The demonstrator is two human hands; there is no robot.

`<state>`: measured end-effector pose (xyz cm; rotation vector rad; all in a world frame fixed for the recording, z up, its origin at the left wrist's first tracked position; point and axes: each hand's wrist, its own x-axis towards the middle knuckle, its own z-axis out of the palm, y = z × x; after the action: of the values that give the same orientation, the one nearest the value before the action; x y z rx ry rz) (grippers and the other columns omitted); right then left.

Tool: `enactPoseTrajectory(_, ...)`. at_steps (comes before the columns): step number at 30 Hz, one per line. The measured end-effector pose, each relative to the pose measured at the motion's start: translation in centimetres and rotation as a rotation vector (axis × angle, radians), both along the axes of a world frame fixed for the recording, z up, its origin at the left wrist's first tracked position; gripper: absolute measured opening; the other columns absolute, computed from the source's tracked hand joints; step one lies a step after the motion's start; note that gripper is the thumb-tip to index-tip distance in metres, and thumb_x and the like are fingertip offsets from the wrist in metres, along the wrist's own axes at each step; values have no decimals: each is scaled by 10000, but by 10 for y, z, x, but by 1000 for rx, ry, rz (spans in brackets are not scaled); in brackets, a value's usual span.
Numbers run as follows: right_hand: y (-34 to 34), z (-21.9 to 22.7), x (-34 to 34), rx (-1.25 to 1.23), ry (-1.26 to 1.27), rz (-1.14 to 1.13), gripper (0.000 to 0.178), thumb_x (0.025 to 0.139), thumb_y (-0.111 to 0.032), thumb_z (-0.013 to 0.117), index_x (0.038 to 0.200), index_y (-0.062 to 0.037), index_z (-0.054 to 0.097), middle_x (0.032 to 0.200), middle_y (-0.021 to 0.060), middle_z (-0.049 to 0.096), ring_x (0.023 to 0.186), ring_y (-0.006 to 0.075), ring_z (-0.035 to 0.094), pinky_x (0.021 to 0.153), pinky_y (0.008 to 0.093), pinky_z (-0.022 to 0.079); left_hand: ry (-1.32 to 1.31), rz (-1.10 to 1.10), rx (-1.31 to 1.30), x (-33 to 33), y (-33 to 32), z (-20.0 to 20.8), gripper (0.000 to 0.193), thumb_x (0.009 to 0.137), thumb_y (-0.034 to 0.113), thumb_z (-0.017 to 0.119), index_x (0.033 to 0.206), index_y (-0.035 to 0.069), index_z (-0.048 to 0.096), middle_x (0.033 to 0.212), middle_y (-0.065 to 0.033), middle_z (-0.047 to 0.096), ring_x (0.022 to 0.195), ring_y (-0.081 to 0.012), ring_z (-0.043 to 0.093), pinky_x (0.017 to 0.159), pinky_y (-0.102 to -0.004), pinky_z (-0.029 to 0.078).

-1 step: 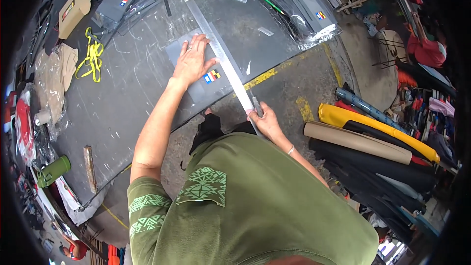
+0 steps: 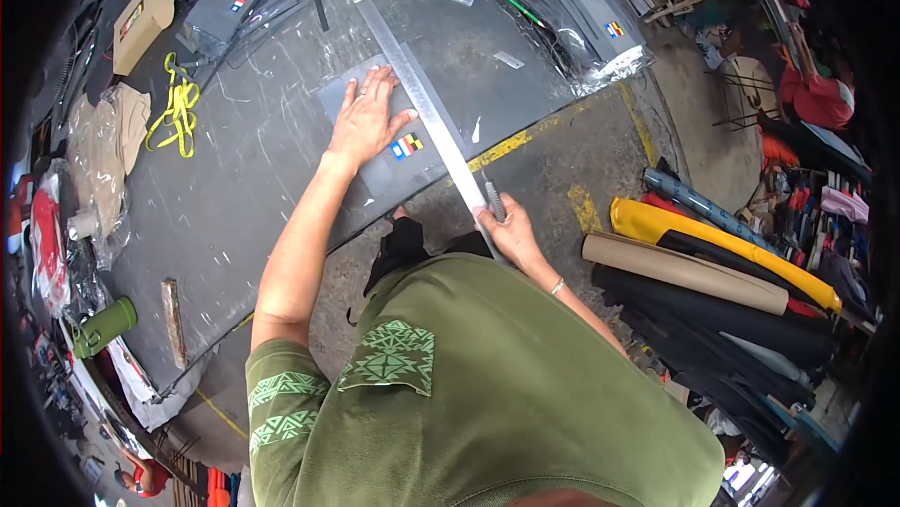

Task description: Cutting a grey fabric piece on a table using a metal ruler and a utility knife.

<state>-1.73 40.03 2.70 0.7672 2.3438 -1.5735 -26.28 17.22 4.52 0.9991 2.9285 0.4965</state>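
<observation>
Left hand (image 2: 366, 122): flat on sheet (image 2: 380, 179), mid-frame, grip released
Right hand (image 2: 514, 229): grip clenched round gray tool (image 2: 494, 201), center
Ruler (image 2: 439, 130): slants down from top center
Vs earlier: basically nothing moved

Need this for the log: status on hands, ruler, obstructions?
Left hand on sheet, beside ruler. Right hand holding its near end, plus grey tool. Ruler overhanging table edge. Scraps near its far end.

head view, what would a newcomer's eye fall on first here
The long pale straightedge slanting across the table, left hand spread on a grey sheet beside it, right hand gripping its near end. Then the bright yellow: a tangled strap on the table's left, a roll off at right.
</observation>
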Motion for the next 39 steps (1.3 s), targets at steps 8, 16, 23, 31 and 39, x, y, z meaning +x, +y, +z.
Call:
enactPoseTrajectory(8,44,60,-25,-55,298,-150,293,945,-218,757,1115,-11,636,862,30,710,797,72,637,668,269,503,-71,358,-447,38,-13,47,772,925,668,562,1397,57,541,1224,-164,610,1203,-331,600,959,-485,513)
enactPoseTrajectory(16,59,51,-19,53,142,-76,368,958,-356,724,826,-22,646,691,-39,529,697,62,472,614,283,409,-69,-107,-107,31,-49,28,737,883,541,701,1478,153,505,1557,-85,441,1479,-310,369,1167,-519,360)
enactPoseTrajectory(23,39,49,-25,-43,159,-99,346,981,-324,700,815,-26,642,651,-36,550,613,59,513,562,269,416,103,226,-139,61,10,-2,813,938,645,567,1498,62,474,1560,-199,419,1436,-409,386,1132,-579,337)
enactPoseTrajectory(31,31,48,-22,-120,73,-132,402,967,-429,715,908,-31,698,727,-34,588,631,67,549,572,263,477,22,268,-24,58,26,17,538,951,233,626,1428,12,508,1525,-211,445,1345,-375,489,1093,-512,413)
enactPoseTrajectory(39,25,29,-12,-42,75,-149,369,994,-384,682,899,-27,695,675,-1,619,641,79,548,609,280,459,52,94,-94,27,-29,-4,766,935,517,651,1506,44,458,1598,-113,418,1502,-361,333,1198,-576,290)
